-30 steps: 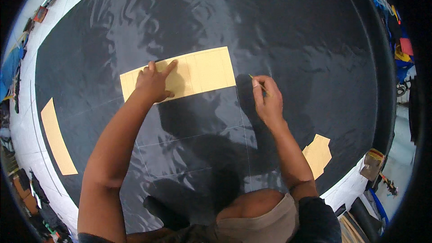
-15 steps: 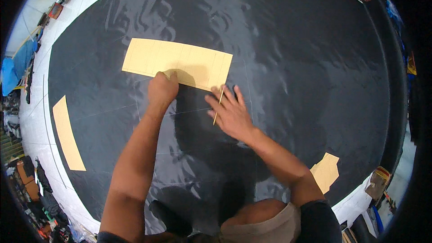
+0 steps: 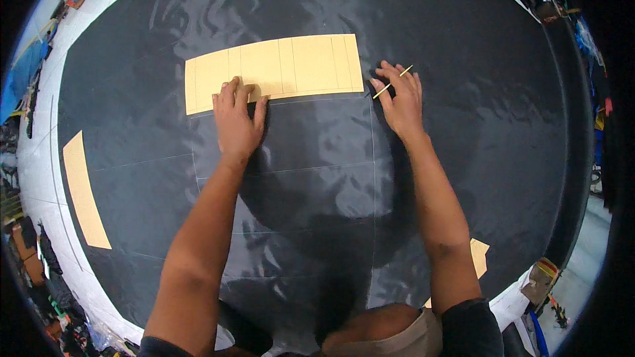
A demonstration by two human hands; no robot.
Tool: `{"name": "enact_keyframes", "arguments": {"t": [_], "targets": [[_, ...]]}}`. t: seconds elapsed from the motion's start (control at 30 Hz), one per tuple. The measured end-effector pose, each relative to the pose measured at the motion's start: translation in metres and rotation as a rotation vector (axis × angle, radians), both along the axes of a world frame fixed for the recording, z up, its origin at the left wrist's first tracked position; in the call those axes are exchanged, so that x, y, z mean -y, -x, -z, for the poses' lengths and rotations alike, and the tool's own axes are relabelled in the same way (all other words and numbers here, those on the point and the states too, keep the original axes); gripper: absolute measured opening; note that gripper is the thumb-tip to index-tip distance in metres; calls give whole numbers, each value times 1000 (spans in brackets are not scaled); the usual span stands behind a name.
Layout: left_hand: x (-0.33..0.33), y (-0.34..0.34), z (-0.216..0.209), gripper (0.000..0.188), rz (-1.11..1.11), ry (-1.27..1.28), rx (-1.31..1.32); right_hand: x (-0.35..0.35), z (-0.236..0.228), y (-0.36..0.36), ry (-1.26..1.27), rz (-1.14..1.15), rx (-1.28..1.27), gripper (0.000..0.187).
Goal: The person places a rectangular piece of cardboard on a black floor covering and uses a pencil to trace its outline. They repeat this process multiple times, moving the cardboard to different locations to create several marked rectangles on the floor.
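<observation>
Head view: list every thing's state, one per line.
Long yellow paper panel: ruled, lying flat
Left hand: fingers spread, touching panel
Slim yellow stick: slanted, held
Right hand: gripping stick
Glossy black sheet: spread, wrinkled
Narrow yellow paper strip: flat, untouched
Angular yellow paper piece: partly hidden

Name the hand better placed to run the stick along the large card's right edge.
Likely the right hand: it holds the stick just right of that edge, while the left hand touches the large card, nearer its left end.
</observation>
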State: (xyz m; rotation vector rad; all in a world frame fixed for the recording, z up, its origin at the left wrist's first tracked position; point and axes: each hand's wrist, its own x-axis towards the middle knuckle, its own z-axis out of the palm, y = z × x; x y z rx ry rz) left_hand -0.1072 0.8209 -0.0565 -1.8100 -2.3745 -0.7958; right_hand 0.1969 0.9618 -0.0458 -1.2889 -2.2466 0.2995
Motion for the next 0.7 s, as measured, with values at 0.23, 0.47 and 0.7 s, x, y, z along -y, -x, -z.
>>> {"name": "enact_keyframes", "arguments": {"t": [0.23, 0.47, 0.7], "targets": [[4, 7, -1, 31, 12, 9, -25, -4, 9, 4, 58, -21, 61, 31], [4, 7, -7, 29, 11, -11, -28, -3, 3, 8, 104, -10, 32, 31], [4, 8, -7, 27, 6, -3, 21, -5, 3, 6, 109, -4, 32, 34]]}}
